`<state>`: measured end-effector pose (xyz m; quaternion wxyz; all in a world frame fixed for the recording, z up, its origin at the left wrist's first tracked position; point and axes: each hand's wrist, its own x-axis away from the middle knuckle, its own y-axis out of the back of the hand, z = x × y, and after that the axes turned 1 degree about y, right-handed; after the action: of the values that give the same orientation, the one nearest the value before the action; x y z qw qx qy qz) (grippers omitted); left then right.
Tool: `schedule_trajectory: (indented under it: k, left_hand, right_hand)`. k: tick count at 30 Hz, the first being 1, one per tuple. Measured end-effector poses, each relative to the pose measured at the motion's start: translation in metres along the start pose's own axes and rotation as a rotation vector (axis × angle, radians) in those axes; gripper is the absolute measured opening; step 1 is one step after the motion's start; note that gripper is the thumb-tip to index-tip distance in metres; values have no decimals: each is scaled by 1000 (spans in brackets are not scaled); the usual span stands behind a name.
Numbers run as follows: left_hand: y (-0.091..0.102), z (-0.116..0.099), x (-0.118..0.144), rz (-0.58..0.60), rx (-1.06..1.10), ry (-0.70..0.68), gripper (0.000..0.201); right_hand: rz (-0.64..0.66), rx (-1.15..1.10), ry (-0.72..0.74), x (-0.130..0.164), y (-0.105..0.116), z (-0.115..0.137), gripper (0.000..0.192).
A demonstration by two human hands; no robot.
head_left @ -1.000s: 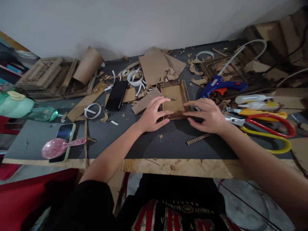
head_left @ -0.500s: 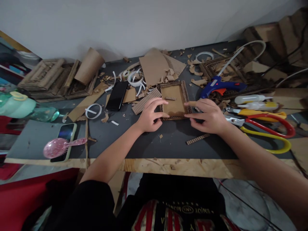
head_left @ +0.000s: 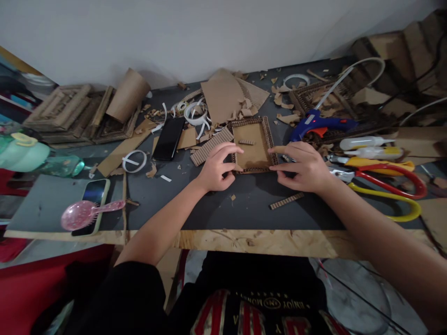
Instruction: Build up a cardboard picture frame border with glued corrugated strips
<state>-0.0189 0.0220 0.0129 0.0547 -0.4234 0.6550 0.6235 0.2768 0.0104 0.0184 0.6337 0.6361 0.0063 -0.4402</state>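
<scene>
A shallow cardboard tray [head_left: 250, 157] lies on the dark tabletop in front of me, its low walls built of corrugated strips. My left hand [head_left: 219, 168] holds it at the left wall, one fingertip reaching over the rim and another at the near left corner. On the opposite side, my right hand [head_left: 303, 167] presses its fingertips on the right wall and near right corner. Inside the tray rests a short corrugated strip [head_left: 247, 142]. Another corrugated strip [head_left: 286, 201] lies on the table below my right hand. A corrugated cardboard piece [head_left: 212, 147] sits by my left hand.
Right of the tray are a blue glue gun [head_left: 323, 124], glue bottles [head_left: 366, 142] and red-handled scissors [head_left: 391, 179]. A black phone [head_left: 169, 138], a tape ring [head_left: 134, 161] and a pink hairbrush [head_left: 82, 215] lie left. Cardboard sheets [head_left: 223, 95] and scraps cover the back.
The camera view has shifted very slightly. Both hands stay at the tray's sides, and the right fingertips have moved only a little.
</scene>
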Motion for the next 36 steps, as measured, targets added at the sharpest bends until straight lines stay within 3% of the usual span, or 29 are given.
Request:
schedule_trajectory:
  k: [14,16,20,22,24,27,33,36]
  left_hand:
    - [0,0,-3,-9,43,-1,19]
    - [1,-1,-3,-15,61,-2,18]
    - [2,0,-3,74,186,22,39]
    - [1,4,-2,130,242,37,51]
    - [-1,8,-1,155,234,75,53]
    - [-4,12,1,159,170,118,41]
    - [-6,10,1,160,82,112,33]
    - [-6,8,0,165,52,107,33]
  right_hand:
    - [2,-13,-5,-2,2,2,17]
    - [-39,89,-117,-3,15,-2,20]
    - [-193,372,-599,0,47,-33,50]
    - [-97,415,-793,7,56,-54,66]
    - [50,409,-874,13,57,-72,71]
    - [169,413,-830,17,50,-81,63]
    - [166,418,-667,6,44,-61,56]
    - [183,423,-660,0,39,-55,56]
